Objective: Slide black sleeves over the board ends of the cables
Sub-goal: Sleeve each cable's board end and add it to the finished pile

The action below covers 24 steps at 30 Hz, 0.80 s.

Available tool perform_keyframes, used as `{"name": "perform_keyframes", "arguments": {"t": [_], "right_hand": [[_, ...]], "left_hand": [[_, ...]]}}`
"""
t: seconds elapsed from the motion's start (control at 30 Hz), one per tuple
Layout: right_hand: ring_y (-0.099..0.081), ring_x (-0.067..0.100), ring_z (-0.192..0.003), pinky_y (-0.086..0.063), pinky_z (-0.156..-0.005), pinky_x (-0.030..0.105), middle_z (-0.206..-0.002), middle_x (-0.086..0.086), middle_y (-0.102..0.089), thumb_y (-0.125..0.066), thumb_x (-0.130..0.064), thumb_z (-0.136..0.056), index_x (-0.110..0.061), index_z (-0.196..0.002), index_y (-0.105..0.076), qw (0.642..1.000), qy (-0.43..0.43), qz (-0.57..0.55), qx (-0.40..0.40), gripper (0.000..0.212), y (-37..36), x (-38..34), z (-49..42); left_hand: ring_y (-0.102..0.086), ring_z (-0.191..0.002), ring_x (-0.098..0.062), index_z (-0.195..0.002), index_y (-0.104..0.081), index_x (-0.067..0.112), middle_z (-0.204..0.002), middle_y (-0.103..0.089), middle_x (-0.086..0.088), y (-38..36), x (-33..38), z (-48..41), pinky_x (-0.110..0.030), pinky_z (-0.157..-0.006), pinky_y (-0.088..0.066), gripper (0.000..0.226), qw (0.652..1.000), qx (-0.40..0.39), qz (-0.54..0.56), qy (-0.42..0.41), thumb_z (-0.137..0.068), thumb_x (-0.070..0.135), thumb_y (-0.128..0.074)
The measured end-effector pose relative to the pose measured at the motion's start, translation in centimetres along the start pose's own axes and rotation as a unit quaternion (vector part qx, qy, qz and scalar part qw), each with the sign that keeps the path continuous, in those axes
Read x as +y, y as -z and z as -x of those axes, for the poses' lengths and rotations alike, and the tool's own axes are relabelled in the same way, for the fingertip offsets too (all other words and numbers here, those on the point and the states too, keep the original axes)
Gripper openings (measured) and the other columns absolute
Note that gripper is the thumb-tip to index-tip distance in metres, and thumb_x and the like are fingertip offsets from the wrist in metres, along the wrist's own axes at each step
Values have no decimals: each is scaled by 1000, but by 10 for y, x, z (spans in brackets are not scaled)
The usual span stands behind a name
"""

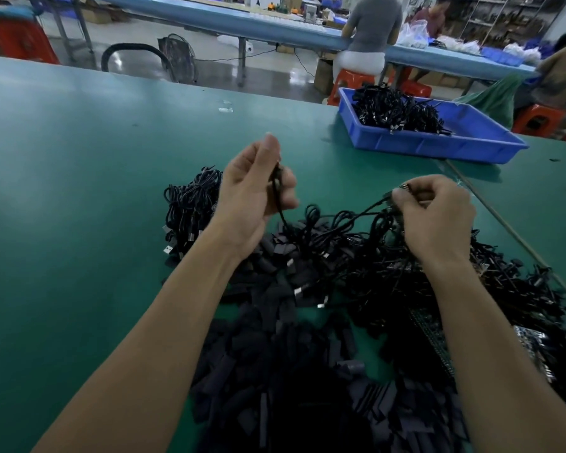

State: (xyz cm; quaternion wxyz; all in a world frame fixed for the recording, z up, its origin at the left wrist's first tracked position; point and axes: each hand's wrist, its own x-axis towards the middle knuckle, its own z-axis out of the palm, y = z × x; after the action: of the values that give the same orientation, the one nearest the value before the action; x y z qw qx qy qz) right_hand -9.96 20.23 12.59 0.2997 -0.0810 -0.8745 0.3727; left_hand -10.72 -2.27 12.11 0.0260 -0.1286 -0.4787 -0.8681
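cable (370, 208): held above the table (79, 207). left hand (252, 194): pinches it, perhaps with a sleeve. right hand (438, 217): pinches the board end (406, 188). spare sleeves (268, 354): piled below. step: fitting, probably; next, align sleeve and slide.

I'm in a factory assembly hall right now: my wide green work table (79, 158), a blue bin (422, 147) heaped with black cables (396, 109) at its far edge, and beyond, a worker (373, 24) on a red stool (347, 82) at a long blue bench (209, 18), stocked shelves (504, 14) behind.
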Motion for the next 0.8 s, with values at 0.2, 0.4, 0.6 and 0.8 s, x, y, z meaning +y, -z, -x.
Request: {"name": "perform_keyframes", "arguments": {"t": [0.2,0.4,0.6,0.8], "right_hand": [[-43,32,-127,-36,-103,45,-135,10,-52,-60,-1,-93,-19,-134,-60,963,45,263,-44,45,-13,-2,16],[-43,32,-127,-35,-102,43,-133,11,-56,-58,13,-82,-12,-121,-71,954,176,236,-55,48,-25,-28,35],[-65,26,-97,-55,-87,40,-109,5,-68,-64,-25,-97,-20,-113,-71,881,185,183,-395,19,-49,-36,56],[-51,22,-114,-50,-90,41,-119,0,-48,-64,-50,-93,-21,-130,-61,859,137,226,-439,47,-72,-8,81]], "left_hand": [[-28,-42,-2,-89,-71,28,-50,-41,16,9,22,3,-15,-43,-29,24,962,44,-228,-145,-104,32,-53],[-34,-47,0,-140,-58,22,-54,-43,20,18,13,6,-14,-54,-34,37,885,-5,-453,-106,-105,23,-46],[-62,-54,-4,-128,-63,20,-69,-68,9,32,-4,15,-15,-54,-47,28,849,-88,-520,-33,-101,14,-56],[-67,-56,-8,-104,-66,27,-75,-73,9,52,-24,26,-17,-44,-47,10,860,-69,-501,66,-99,20,-62]]}}
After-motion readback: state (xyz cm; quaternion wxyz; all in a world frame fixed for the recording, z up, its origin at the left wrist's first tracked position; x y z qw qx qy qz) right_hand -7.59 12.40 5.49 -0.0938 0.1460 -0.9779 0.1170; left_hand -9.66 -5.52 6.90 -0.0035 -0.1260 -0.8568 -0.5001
